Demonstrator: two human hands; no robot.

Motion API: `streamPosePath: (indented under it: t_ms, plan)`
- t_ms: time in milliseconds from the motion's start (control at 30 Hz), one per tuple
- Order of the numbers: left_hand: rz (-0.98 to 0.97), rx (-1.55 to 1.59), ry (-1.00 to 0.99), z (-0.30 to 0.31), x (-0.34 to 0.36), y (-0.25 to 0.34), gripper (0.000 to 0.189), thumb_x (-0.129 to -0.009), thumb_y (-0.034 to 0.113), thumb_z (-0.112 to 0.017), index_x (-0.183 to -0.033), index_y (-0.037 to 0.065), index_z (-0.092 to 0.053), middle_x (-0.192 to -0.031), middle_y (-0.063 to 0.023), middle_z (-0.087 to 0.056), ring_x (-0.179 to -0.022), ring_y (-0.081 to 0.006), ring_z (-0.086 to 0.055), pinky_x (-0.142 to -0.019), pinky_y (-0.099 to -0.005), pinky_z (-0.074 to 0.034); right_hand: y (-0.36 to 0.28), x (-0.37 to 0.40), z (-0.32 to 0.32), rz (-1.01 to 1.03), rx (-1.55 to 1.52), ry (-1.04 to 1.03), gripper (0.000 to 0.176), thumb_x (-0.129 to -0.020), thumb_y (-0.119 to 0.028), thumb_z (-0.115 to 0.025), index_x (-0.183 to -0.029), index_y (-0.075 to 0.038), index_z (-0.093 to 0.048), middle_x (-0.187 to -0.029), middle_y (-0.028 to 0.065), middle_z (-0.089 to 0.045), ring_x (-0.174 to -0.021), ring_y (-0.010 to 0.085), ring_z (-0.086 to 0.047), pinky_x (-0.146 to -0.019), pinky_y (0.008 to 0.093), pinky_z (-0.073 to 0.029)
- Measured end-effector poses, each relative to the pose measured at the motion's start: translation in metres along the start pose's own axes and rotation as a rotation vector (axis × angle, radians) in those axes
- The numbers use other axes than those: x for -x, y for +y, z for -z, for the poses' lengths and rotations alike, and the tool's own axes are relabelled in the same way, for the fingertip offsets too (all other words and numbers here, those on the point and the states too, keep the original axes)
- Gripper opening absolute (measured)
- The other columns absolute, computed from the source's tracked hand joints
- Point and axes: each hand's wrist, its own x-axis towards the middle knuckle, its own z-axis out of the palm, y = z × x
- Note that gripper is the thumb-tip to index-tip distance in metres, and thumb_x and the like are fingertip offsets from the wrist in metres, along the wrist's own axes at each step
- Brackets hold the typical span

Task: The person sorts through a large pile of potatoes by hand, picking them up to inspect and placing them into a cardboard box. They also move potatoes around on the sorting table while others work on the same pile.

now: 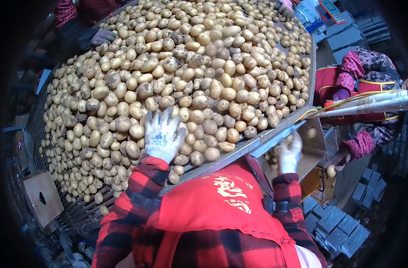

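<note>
My left hand (163,136), in a white work glove with blue print, lies on the heap of potatoes (181,76) with its fingers spread. It grips none of them. My right hand (290,154), also gloved in white, is beyond the table's edge, above an open cardboard box (312,154). Its fingers are stretched out and somewhat blurred, and I see nothing held in them. Just right of it a blurred potato (310,133) appears in mid-air. More potatoes show partly in the box beneath my right hand.
The slatted table's metal rim (239,149) runs before me. A cardboard carton (43,198) stands at left. Poles (374,102) jut in from the right. A co-worker's sleeve (360,145) and a gloved hand (103,36) are nearby. Grey wrapped blocks (338,232) lie lower right.
</note>
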Motion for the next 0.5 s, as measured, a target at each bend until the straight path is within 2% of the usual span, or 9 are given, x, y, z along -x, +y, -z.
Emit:
streamPosePath:
  t_ms: [33,67,133,233,267,333,400,467,500]
  plan:
    - [-0.003,0.007,-0.021,0.004,-0.002,0.001,0.04,-0.091,0.035,-0.071,-0.126,0.015,-0.07,-0.145,-0.012,-0.057,-0.132,-0.0334,-0.053,-0.122,-0.0585,-0.029,-0.02,0.002,-0.025,0.114,-0.024,-0.059,0.049,-0.093,-0.01,-0.07,-0.14,-0.006,-0.061,-0.137,0.0248,-0.064,-0.121,0.0371,-0.065,-0.105,0.0489,-0.051]
    - [-0.005,0.021,-0.021,0.003,-0.004,0.0,0.041,-0.091,0.035,-0.071,-0.127,0.015,-0.07,-0.145,-0.0121,-0.057,-0.132,-0.0333,-0.052,-0.122,-0.0587,-0.029,-0.012,-0.005,-0.054,0.604,0.191,-0.025,0.049,-0.091,-0.011,-0.072,-0.139,-0.009,-0.063,-0.138,0.0258,-0.063,-0.119,0.0396,-0.065,-0.103,0.0522,-0.052]
    - [-0.002,0.043,-0.018,0.0,-0.005,-0.002,0.042,-0.091,0.035,-0.072,-0.128,0.015,-0.07,-0.146,-0.0122,-0.057,-0.133,-0.0331,-0.052,-0.122,-0.0589,-0.029,-0.06,-0.009,-0.098,0.814,0.162,-0.11,0.05,-0.09,-0.019,-0.072,-0.139,-0.013,-0.063,-0.141,0.0242,-0.062,-0.119,0.0428,-0.062,-0.102,0.055,-0.05]
    - [0.018,0.047,-0.024,0.004,-0.005,0.001,0.044,-0.09,0.035,-0.073,-0.128,0.014,-0.07,-0.146,-0.013,-0.056,-0.132,-0.0338,-0.052,-0.123,-0.0593,-0.029,-0.121,-0.024,-0.128,0.809,0.349,-0.104,0.054,-0.089,-0.023,-0.073,-0.141,-0.012,-0.063,-0.146,0.0197,-0.058,-0.132,0.0433,-0.054,-0.113,0.0531,-0.043]
    - [0.017,0.052,-0.017,0.004,-0.006,0.0,0.044,-0.089,0.036,-0.073,-0.127,0.014,-0.07,-0.145,-0.0132,-0.056,-0.132,-0.0341,-0.053,-0.123,-0.0593,-0.028,-0.132,-0.038,-0.139,0.922,0.305,-0.054,0.059,-0.086,-0.025,-0.075,-0.142,-0.014,-0.062,-0.147,0.0183,-0.056,-0.136,0.0435,-0.05,-0.116,0.0573,-0.038]
    - [0.029,0.085,-0.021,0.004,-0.011,-0.001,0.044,-0.088,0.037,-0.073,-0.125,0.013,-0.071,-0.144,-0.014,-0.056,-0.129,-0.0341,-0.053,-0.122,-0.0591,-0.029,-0.162,-0.049,-0.163,1.059,0.387,-0.111,0.066,-0.082,-0.026,-0.079,-0.145,-0.017,-0.06,-0.152,0.0177,-0.051,-0.14,0.0431,-0.045,-0.119,0.0623,-0.032]
    - [0.045,0.086,-0.08,0.009,-0.019,0.003,0.044,-0.089,0.038,-0.071,-0.125,0.013,-0.071,-0.144,-0.0142,-0.057,-0.128,-0.0337,-0.054,-0.122,-0.0592,-0.03,-0.189,-0.056,-0.197,1.195,0.391,-0.334,0.076,-0.076,-0.028,-0.083,-0.148,-0.023,-0.057,-0.163,0.0176,-0.037,-0.147,0.0462,-0.037,-0.121,0.0675,-0.025]
    - [0.061,0.099,-0.104,0.011,-0.024,0.004,0.042,-0.091,0.037,-0.069,-0.125,0.013,-0.071,-0.144,-0.0142,-0.057,-0.127,-0.0332,-0.054,-0.121,-0.0594,-0.03,-0.198,-0.079,-0.248,1.165,0.446,-0.369,0.07,-0.082,-0.024,-0.077,-0.149,-0.03,-0.056,-0.168,0.0174,-0.031,-0.153,0.0483,-0.027,-0.121,0.0741,-0.019]
    - [0.05,0.085,-0.093,0.011,-0.025,0.003,0.042,-0.091,0.038,-0.069,-0.125,0.013,-0.071,-0.144,-0.0137,-0.057,-0.128,-0.0327,-0.054,-0.121,-0.0597,-0.03,-0.2,-0.095,-0.271,1.161,0.538,-0.278,0.067,-0.086,-0.021,-0.072,-0.149,-0.034,-0.056,-0.17,0.017,-0.028,-0.156,0.0483,-0.023,-0.12,0.0769,-0.015]
